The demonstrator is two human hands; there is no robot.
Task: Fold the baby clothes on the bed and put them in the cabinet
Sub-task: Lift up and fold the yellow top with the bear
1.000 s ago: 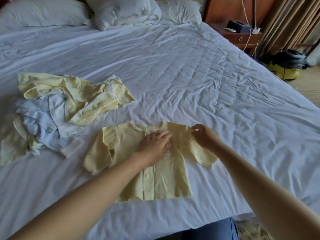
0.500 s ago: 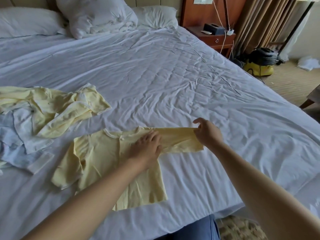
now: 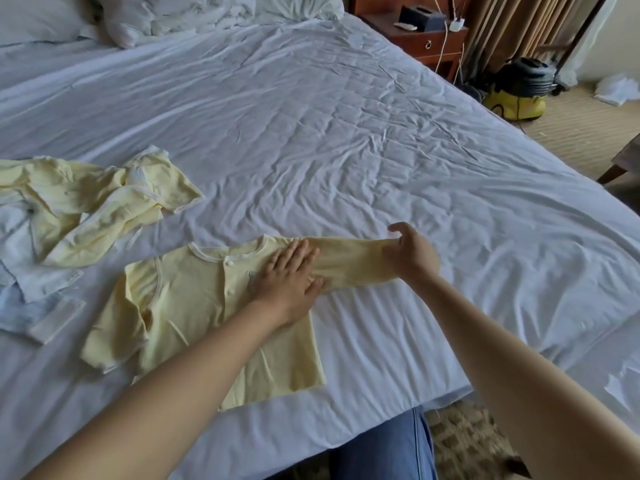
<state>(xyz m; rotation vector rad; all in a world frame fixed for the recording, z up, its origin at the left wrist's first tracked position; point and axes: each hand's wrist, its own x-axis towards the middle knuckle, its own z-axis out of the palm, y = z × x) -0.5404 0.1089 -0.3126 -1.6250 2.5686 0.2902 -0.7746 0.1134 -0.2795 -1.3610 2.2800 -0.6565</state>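
Note:
A pale yellow baby shirt with a white collar and snap buttons lies flat near the front edge of the bed. My left hand presses flat on its chest by the right shoulder, fingers straight. The shirt's right sleeve is stretched out sideways, and my right hand pinches its cuff end with the index finger lifted. Its left sleeve lies crumpled against the body. A heap of other baby clothes, yellow, white and light blue, sits unfolded at the left.
Pillows and a bunched duvet fill the head of the bed. A wooden nightstand with cables stands at the back right, a yellow and black vacuum on the floor beside it. My blue trouser leg touches the bed's front edge.
My right hand has drawn the folded-in right sleeve outward to the right until it lies straight. My left hand stayed on the chest and flattened. The camera swung a little to the right.

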